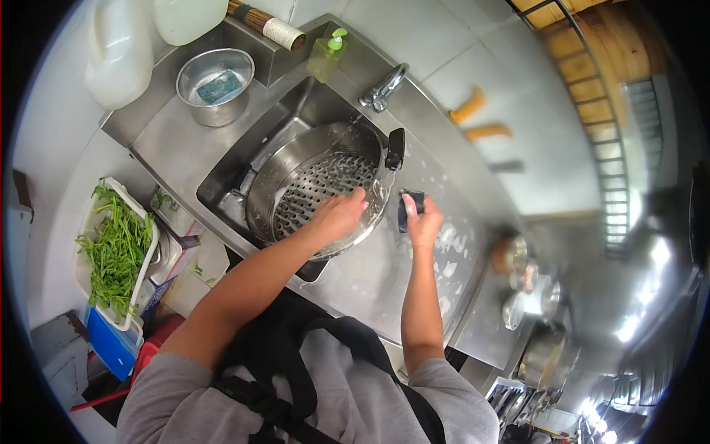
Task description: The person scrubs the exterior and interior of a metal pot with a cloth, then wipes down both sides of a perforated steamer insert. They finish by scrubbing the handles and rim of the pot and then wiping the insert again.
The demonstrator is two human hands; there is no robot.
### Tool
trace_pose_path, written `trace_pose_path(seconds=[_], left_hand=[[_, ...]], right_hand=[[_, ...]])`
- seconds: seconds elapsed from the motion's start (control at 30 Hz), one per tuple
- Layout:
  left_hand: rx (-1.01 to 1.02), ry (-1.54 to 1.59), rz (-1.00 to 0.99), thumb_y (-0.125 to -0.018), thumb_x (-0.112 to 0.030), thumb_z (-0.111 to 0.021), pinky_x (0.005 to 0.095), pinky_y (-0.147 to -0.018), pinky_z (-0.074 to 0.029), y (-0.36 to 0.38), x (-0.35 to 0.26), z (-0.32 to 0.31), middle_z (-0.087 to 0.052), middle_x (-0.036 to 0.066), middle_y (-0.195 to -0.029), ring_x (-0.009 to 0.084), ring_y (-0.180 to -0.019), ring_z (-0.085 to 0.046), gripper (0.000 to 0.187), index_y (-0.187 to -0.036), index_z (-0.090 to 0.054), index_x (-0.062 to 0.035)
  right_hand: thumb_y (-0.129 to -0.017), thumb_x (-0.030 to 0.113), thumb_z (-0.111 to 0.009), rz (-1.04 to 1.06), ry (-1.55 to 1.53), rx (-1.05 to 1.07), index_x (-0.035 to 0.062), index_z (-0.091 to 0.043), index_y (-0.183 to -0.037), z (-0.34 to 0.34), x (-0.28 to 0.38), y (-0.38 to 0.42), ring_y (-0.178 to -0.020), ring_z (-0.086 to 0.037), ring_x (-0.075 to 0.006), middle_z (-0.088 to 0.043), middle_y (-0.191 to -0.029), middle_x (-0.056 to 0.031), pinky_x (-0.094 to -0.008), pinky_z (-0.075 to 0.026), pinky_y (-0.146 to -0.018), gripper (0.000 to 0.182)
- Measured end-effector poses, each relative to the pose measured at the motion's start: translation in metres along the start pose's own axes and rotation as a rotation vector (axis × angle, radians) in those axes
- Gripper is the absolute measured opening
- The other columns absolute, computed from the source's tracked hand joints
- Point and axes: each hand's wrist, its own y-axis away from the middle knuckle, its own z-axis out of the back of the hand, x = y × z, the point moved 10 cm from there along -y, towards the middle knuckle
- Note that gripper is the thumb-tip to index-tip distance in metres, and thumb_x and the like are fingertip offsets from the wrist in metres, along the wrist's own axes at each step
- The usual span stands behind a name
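Note:
A large round metal steamer pot (259, 211) with a perforated base sits tilted in the sink, soapy suds on its inner wall. My left hand (342, 214) is closed at its near right side, fingers curled and partly hidden against the metal. One black side handle (396, 149) sticks up at the pot's far right; another is at its left. On the wet drainboard right of the pot, my right hand (424, 223) grips a dark scouring pad (411, 210) between thumb and fingers.
A chrome faucet (383, 87) and a green soap bottle (326, 55) stand behind the sink (216, 185). Left of it, a metal bowl (214, 112) holds a green scouring pad. Leafy greens fill a white basket (154, 248). Suds dot the steel counter (347, 292).

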Motion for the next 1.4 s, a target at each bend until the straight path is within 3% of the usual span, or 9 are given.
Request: trace_pose_path(seconds=[0.07, 0.23, 0.4, 0.53, 0.73, 1.0, 1.07, 1.23, 1.4], left_hand=[[0.012, 0.005, 0.008, -0.099, -0.025, -0.048, 0.0584, -0.067, -0.045, 0.000, 0.002, -0.003, -0.063, 0.024, -0.073, 0.0472, -0.075, -0.062, 0.021, -0.102, -0.043, -0.0045], [0.056, -0.029, 0.054, -0.099, -0.025, -0.046, 0.0582, -0.071, -0.046, -0.001, -0.001, -0.004, -0.065, 0.024, -0.079, 0.0466, -0.080, -0.062, 0.022, -0.103, -0.044, -0.0036], [-0.033, 0.008, -0.028, -0.098, -0.024, -0.049, 0.0588, -0.064, -0.045, 0.000, -0.001, -0.001, -0.062, 0.025, -0.069, 0.0474, -0.070, -0.061, 0.021, -0.102, -0.043, -0.0047], [0.011, -0.028, -0.013, -0.098, -0.024, -0.048, 0.0591, -0.064, -0.044, -0.003, -0.002, -0.005, -0.062, 0.025, -0.069, 0.0480, -0.069, -0.060, 0.021, -0.102, -0.043, -0.0043], [0.025, -0.040, 0.003, -0.099, -0.026, -0.047, 0.0586, -0.068, -0.045, -0.004, -0.001, -0.007, -0.064, 0.025, -0.075, 0.0482, -0.074, -0.062, 0.022, -0.102, -0.044, -0.0044], [0.025, -0.054, -0.006, -0.099, -0.023, -0.044, 0.0578, -0.068, -0.044, -0.006, 0.005, -0.013, -0.062, 0.028, -0.076, 0.0489, -0.074, -0.059, 0.020, -0.103, -0.043, -0.0036], [0.017, -0.053, -0.031, -0.098, -0.022, -0.044, 0.0580, -0.068, -0.044, -0.009, 0.003, -0.011, -0.061, 0.029, -0.077, 0.0492, -0.075, -0.059, 0.020, -0.104, -0.043, -0.0034], [0.033, -0.060, -0.042, -0.096, -0.020, -0.046, 0.0591, -0.069, -0.043, -0.006, 0.001, -0.014, -0.061, 0.030, -0.078, 0.0505, -0.076, -0.058, 0.020, -0.105, -0.044, -0.0025], [0.054, -0.064, -0.035, -0.095, -0.020, -0.044, 0.0594, -0.073, -0.043, -0.006, 0.003, -0.014, -0.062, 0.030, -0.081, 0.0510, -0.079, -0.059, 0.021, -0.106, -0.044, -0.0024]], right_hand=[[-0.083, 0.019, -0.073, 0.531, 0.288, -0.122, 0.0020, -0.066, -0.085, 0.000, 0.054, 0.024, -0.068, -0.063, -0.0300, -0.064, -0.080, -0.0113, -0.0407, -0.050, -0.062, 0.018], [-0.079, 0.007, -0.071, 0.458, 0.173, -0.192, 0.0031, -0.065, -0.087, -0.028, 0.083, 0.047, -0.076, -0.061, -0.0330, -0.060, -0.088, -0.0108, -0.0427, -0.050, -0.068, 0.011], [-0.072, -0.004, -0.067, 0.649, 0.047, -0.169, 0.0001, -0.067, -0.101, -0.037, 0.098, 0.066, -0.089, -0.063, -0.0309, -0.065, -0.103, -0.0105, -0.0382, -0.051, -0.081, 0.029], [-0.072, -0.007, -0.065, 0.632, 0.008, -0.263, 0.0009, -0.068, -0.100, -0.033, 0.094, 0.060, -0.089, -0.064, -0.0303, -0.069, -0.103, -0.0118, -0.0372, -0.052, -0.081, 0.029], [-0.076, -0.005, -0.067, 0.378, 0.043, -0.063, 0.0038, -0.072, -0.097, -0.035, 0.027, 0.050, -0.079, -0.066, -0.0284, -0.071, -0.089, -0.0133, -0.0365, -0.054, -0.072, 0.024], [-0.074, -0.005, -0.064, 0.508, -0.123, -0.170, 0.0042, -0.070, -0.102, -0.041, 0.057, 0.060, -0.101, -0.066, -0.0324, -0.070, -0.107, -0.0140, -0.0385, -0.054, -0.088, 0.030], [-0.074, -0.009, -0.060, 0.471, 0.032, 0.022, 0.0037, -0.068, -0.107, -0.045, 0.014, 0.059, -0.109, -0.064, -0.0315, -0.067, -0.114, -0.0152, -0.0386, -0.051, -0.095, 0.036], [-0.079, -0.007, -0.054, 0.382, -0.158, -0.013, 0.0019, -0.067, -0.111, -0.029, 0.065, 0.061, -0.109, -0.063, -0.0324, -0.065, -0.118, -0.0180, -0.0384, -0.051, -0.095, 0.036], [-0.077, -0.006, -0.056, 0.445, -0.005, -0.095, 0.0027, -0.068, -0.110, -0.033, 0.014, 0.072, -0.108, -0.064, -0.0318, -0.066, -0.116, -0.0167, -0.0383, -0.051, -0.095, 0.036]])
